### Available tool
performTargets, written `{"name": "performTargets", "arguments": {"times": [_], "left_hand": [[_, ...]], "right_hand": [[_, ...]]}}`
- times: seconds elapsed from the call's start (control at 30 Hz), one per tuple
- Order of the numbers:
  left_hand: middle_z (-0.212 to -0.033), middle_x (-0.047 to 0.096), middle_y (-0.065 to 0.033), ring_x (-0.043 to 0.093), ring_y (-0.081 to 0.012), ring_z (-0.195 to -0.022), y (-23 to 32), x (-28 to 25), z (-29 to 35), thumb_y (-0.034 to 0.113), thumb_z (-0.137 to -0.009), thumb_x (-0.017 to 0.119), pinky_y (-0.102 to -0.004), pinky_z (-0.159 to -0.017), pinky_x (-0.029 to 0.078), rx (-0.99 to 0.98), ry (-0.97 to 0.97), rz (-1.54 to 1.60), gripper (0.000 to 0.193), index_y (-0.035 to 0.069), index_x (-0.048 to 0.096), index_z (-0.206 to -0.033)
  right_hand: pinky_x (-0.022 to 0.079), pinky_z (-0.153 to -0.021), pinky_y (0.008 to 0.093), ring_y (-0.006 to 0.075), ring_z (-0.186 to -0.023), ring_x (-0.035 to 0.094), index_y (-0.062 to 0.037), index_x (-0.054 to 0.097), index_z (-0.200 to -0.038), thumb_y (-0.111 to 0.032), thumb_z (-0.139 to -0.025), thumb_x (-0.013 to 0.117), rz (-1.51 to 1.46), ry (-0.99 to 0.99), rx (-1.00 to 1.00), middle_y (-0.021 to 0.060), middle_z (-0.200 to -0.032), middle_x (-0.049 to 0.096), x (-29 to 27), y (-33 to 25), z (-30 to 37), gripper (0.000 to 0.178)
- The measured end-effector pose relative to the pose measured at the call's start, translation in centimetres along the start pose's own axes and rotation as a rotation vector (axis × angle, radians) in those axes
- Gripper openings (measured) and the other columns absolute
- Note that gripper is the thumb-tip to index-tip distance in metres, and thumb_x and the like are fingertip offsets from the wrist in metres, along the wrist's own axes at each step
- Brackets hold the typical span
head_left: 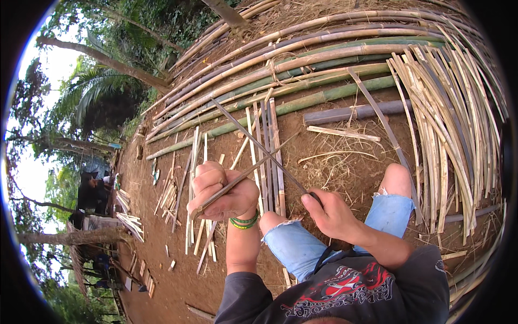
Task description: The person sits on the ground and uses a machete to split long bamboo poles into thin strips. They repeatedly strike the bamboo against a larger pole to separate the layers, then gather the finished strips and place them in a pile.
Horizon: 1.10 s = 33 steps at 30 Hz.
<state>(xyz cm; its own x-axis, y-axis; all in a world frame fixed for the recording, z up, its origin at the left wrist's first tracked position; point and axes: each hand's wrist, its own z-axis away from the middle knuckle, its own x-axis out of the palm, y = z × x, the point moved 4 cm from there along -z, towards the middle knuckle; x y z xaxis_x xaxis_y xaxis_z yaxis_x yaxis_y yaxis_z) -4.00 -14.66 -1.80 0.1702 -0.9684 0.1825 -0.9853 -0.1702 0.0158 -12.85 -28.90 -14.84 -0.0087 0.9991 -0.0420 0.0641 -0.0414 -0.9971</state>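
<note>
My left hand (224, 194) is closed around a bamboo strip (234, 182), whose near end juts out below the fist and whose thin far end points up to the right. In my right hand (334, 213) is a long, thin, dark strip (253, 140), pinched near its lower end under the thumb. It slants up to the left and crosses the bamboo strip in front of me. Whether it is bamboo or a blade cannot be made out. Both hands are above the ground, just beyond my knees.
Several long bamboo poles (324, 97) lie across the far side. Split strips (442, 129) are heaped at the right, beside a short dark pole (356, 112). More strips (275, 162) lie beyond my hands, with shavings (345, 154) on the soil. Trees (108, 62) stand at the left.
</note>
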Motion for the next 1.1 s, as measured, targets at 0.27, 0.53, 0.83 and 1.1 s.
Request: {"name": "performTargets", "arguments": {"times": [0.27, 0.53, 0.83, 1.1], "left_hand": [[-0.067, 0.034, -0.0008, 0.029, -0.0115, -0.055, 0.1, -0.5, 0.0, 0.047, -0.106, 0.031, -0.0278, -0.05, 0.025, -0.004, -0.02, 0.034, 0.044, 0.009, 0.035, -0.082], [-0.068, 0.03, 0.0003, 0.025, -0.0105, -0.057, 0.2, -0.6, 0.4, 0.049, -0.107, 0.024, -0.0263, -0.052, 0.023, -0.021, 0.014, 0.004, 0.047, 0.011, 0.033, -0.08], [-0.069, 0.033, -0.0009, 0.026, -0.0111, -0.057, -1.1, -1.6, 0.3, 0.048, -0.106, 0.03, -0.0272, -0.05, 0.023, -0.059, 0.02, -0.022, 0.047, 0.01, 0.032, -0.077], [-0.065, 0.039, -0.0042, 0.035, -0.0127, -0.052, -1.6, -0.1, -1.0, 0.044, -0.107, 0.032, -0.0265, -0.045, 0.027, -0.038, 0.053, -0.022, 0.05, 0.006, 0.038, -0.075]], "right_hand": [[0.04, -0.048, 0.0352, 0.0155, -0.05, 0.052, -0.0003, 0.054, -0.081, -0.024, -0.099, 0.051, -0.039, 0.011, 0.041, 0.0069, -0.057, 0.054, 1.1, 2.1, -1.1, 0.03], [0.04, -0.049, 0.0389, 0.0263, -0.047, 0.051, 0.0014, 0.055, -0.082, -0.027, -0.098, 0.052, -0.072, 0.002, -0.226, 0.0141, -0.054, 0.047, 2.3, 0.6, -0.5, 0.032], [0.043, -0.054, 0.0441, 0.032, -0.054, 0.057, 0.0031, 0.058, -0.084, -0.035, -0.099, 0.05, -0.023, -0.009, -0.166, 0.0194, -0.058, 0.054, 2.8, 2.3, -1.5, 0.042], [0.043, -0.059, 0.0442, 0.027, -0.057, 0.053, 0.0035, 0.058, -0.082, -0.04, -0.101, 0.047, 0.088, 0.127, 0.176, 0.0172, -0.06, 0.054, 2.5, 15.0, -6.0, 0.048]]}}
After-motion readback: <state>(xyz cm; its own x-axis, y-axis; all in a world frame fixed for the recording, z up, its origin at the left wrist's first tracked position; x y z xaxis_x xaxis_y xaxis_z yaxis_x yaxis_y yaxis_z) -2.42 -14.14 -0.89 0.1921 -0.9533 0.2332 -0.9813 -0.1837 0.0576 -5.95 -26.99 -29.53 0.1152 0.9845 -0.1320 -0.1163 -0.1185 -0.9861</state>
